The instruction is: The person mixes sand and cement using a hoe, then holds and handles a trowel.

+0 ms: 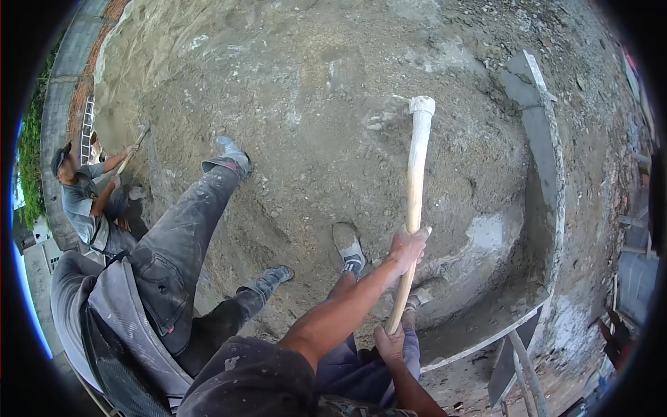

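Both my hands grip the wooden handle of a hoe (417, 163), which slants up and away from me. My left hand (408, 249) is wrapped around the handle near its middle, with the arm reaching across from the left. Lower down, close to my legs, my right hand (390, 343) is closed around the handle's near end. The hoe's socket end (422, 105) is coated whitish and rests at the grey, sandy ground (326, 139); its blade is mostly hidden. My dusty shoe (347, 243) stands on the soil left of the handle.
A co-worker in dusty jeans (187, 236) stands close on my left. Farther off, another person (97, 201) holds a long-handled tool (132, 153). At right, upright boards (558, 201) edge the soil, with a slanted prop (522, 375) outside. A ladder (87, 132) stands far left.
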Action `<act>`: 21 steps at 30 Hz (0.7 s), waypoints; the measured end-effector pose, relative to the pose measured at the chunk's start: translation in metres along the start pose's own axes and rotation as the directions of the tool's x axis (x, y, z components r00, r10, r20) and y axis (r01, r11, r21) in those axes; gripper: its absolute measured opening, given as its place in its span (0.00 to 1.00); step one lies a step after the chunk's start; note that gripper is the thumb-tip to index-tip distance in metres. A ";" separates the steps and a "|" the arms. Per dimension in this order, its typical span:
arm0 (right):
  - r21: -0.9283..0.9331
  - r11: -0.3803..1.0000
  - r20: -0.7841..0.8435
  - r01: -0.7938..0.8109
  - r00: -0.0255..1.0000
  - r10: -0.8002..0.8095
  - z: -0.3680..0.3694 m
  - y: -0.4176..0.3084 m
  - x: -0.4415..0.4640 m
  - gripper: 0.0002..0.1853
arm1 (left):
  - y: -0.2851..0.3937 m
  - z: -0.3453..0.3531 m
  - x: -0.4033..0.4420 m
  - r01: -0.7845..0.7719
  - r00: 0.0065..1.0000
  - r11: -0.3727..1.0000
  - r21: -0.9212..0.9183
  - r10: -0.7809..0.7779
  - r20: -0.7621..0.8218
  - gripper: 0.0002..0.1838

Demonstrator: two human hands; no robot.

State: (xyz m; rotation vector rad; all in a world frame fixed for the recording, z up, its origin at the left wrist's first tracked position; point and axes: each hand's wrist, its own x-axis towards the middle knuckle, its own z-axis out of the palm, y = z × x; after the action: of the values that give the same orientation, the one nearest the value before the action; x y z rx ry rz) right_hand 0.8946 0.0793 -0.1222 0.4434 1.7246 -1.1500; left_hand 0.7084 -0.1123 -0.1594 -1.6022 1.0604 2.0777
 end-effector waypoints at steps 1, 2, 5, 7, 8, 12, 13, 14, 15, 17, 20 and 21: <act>0.009 1.000 0.033 -0.018 0.999 0.017 0.014 -0.026 0.020 0.11 | 0.036 -0.006 0.009 -0.051 0.999 0.999 -0.002 0.051 0.016 0.16; 0.056 0.998 0.068 -0.001 0.998 -0.003 0.029 -0.065 0.043 0.11 | 0.067 -0.012 0.029 -0.181 0.983 0.983 0.014 0.181 -0.005 0.16; 0.174 0.981 0.170 0.085 0.979 -0.115 0.080 -0.155 0.134 0.10 | 0.165 -0.029 0.121 -0.493 0.829 0.792 0.360 0.553 -0.083 0.22; 0.294 0.945 0.132 0.143 0.973 -0.188 0.117 -0.237 0.179 0.10 | 0.236 -0.037 0.110 -0.470 0.743 0.622 0.626 0.662 -0.101 0.25; 0.393 0.908 0.158 0.148 0.961 -0.225 0.130 -0.260 0.212 0.08 | 0.249 -0.043 0.141 -0.394 0.752 0.583 0.710 0.649 -0.116 0.25; 0.622 0.773 0.255 0.126 0.900 -0.353 0.168 -0.310 0.337 0.14 | 0.238 -0.073 0.192 -0.064 0.830 0.275 0.959 0.549 -0.102 0.25; 0.656 0.750 0.281 0.080 0.897 -0.342 0.175 -0.311 0.348 0.15 | 0.235 -0.081 0.191 -0.025 0.888 0.236 0.972 0.452 -0.087 0.25; 0.636 0.771 0.293 0.030 0.915 -0.278 0.177 -0.304 0.351 0.15 | 0.236 -0.086 0.189 -0.002 0.930 0.197 0.980 0.362 -0.071 0.24; 0.605 0.795 0.306 -0.030 0.931 -0.198 0.176 -0.291 0.345 0.16 | 0.231 -0.085 0.185 0.020 0.965 0.167 0.986 0.254 -0.062 0.24; 0.624 0.776 0.259 -0.094 0.962 -0.092 0.165 -0.263 0.326 0.16 | 0.196 -0.081 0.187 0.030 0.979 0.119 0.992 0.198 -0.053 0.24; 0.360 0.930 0.210 -0.076 0.978 -0.001 0.120 -0.219 0.284 0.15 | 0.126 -0.080 0.180 -0.035 0.981 0.415 0.909 0.186 -0.047 0.24; 0.264 0.963 0.168 -0.055 0.986 0.010 0.106 -0.212 0.261 0.14 | 0.105 -0.074 0.171 -0.067 0.982 0.479 0.875 0.188 -0.028 0.23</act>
State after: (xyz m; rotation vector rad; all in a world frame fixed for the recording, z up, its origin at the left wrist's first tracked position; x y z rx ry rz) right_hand 0.6778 -0.1666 -0.2515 0.5232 1.4197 -1.3642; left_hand 0.6373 -0.2687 -0.2867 -1.0861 1.9131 1.0756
